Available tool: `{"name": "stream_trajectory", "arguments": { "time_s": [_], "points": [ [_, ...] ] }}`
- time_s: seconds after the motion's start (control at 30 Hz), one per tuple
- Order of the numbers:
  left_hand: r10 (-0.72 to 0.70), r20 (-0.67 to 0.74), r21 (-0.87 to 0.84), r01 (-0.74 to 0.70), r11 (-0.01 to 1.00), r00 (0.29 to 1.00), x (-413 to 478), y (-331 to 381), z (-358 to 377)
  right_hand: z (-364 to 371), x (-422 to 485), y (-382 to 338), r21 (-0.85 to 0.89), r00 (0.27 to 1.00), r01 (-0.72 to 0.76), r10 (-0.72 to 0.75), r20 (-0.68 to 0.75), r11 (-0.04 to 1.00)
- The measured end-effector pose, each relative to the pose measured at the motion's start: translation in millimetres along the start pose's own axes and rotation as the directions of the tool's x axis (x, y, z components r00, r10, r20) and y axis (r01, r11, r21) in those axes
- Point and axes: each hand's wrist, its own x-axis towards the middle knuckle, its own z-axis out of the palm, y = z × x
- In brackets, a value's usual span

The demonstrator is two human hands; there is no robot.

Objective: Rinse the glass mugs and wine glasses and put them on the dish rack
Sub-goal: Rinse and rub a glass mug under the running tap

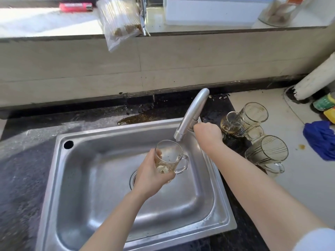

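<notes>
My left hand [149,175] grips a clear glass mug [169,156] by its body, handle pointing right, held upright over the steel sink [87,205] just under the faucet spout [192,115]. A little yellowish liquid sits in the mug's bottom. My right hand [208,132] is closed around the faucet handle at the tap's base. No water stream is visible. On the counter to the right stand dirty glasses: a small wine glass [231,124], a tall mug [253,115] and a ribbed mug [268,153]. No dish rack is in view.
A blue cloth [320,138] lies at the right edge, with bottles [326,104] and a white pipe [315,80] behind it. A brown spill [141,118] stains the counter behind the sink. On the upper ledge sit a plastic bag [117,20], a pink lighter [76,7] and a jar [279,13].
</notes>
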Motion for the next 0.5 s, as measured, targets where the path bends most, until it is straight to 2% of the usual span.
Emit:
{"name": "stream_trajectory", "arguments": {
  "time_s": [0.27, 0.3, 0.37, 0.4, 0.43, 0.47, 0.5],
  "points": [
    [-0.026, -0.005, -0.031, 0.026, 0.999, 1.0, -7, 3, 0, 4, -4, -5, -0.008, 0.998, 0.061, -0.06, 0.017, 0.998],
    [-0.028, -0.005, -0.03, 0.028, 0.999, 1.0, -7, 3, 0, 4, -8, -4, -0.015, 0.999, 0.049, -0.05, -0.019, 0.999],
    [-0.036, -0.005, -0.032, 0.036, 0.999, 0.999, -8, 2, 1, 3, -20, -2, 0.019, 0.973, 0.022, -0.017, -0.231, 1.0],
    [-0.043, -0.006, -0.04, 0.043, 0.998, 0.999, -8, 2, 1, 6, -27, -1, 0.121, 0.94, 0.023, 0.019, -0.34, 0.992],
    [-0.052, -0.008, -0.051, 0.052, 0.997, 0.999, -9, 3, 1, 8, -38, 0, 0.308, 0.921, 0.072, 0.055, -0.385, 0.949],
    [-0.063, -0.008, -0.065, 0.062, 0.996, 0.998, -11, 4, 1, 7, -48, -1, 0.543, 0.951, 0.072, 0.106, -0.29, 0.837],
    [-0.075, -0.005, -0.085, 0.074, 0.994, 0.997, -13, 6, 2, 8, -61, -5, 0.738, 0.992, 0.009, 0.086, -0.091, 0.674]
  ]
}}
